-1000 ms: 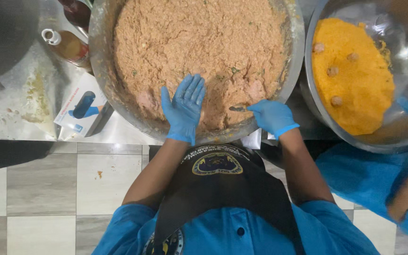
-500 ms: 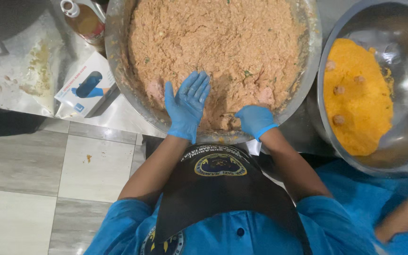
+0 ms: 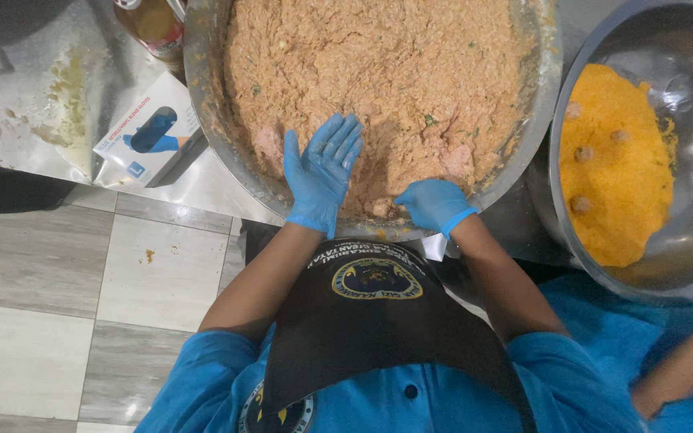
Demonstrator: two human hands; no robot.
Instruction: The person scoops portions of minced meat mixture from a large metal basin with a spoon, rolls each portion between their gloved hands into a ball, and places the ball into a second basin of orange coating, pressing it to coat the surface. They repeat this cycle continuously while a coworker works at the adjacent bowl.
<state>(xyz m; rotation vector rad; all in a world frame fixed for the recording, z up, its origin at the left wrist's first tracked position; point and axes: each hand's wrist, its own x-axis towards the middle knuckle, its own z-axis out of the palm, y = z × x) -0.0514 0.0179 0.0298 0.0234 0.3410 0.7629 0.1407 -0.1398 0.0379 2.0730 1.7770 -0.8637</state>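
Observation:
A very large metal bowl (image 3: 206, 128) holds a mass of orange-brown minced mixture (image 3: 378, 72). My left hand (image 3: 320, 172), in a blue glove, lies flat with fingers spread at the bowl's near rim, palm up. My right hand (image 3: 435, 204), also in a blue glove, is curled down into the mixture at the near edge, fingers closed around a small lump of it. Both of my bare forearms reach forward over a black apron.
A second metal bowl (image 3: 687, 265) on the right holds yellow-orange crumbs (image 3: 623, 176) with a few small balls. A glove box (image 3: 150, 132) and a bottle (image 3: 150, 24) stand on the steel counter at left. Another person's blue sleeve (image 3: 683, 361) is at lower right. Tiled floor is below left.
My right hand has curled tighter and dug into the mixture at the near rim. My left hand stays flat and spread. The view has shifted slightly.

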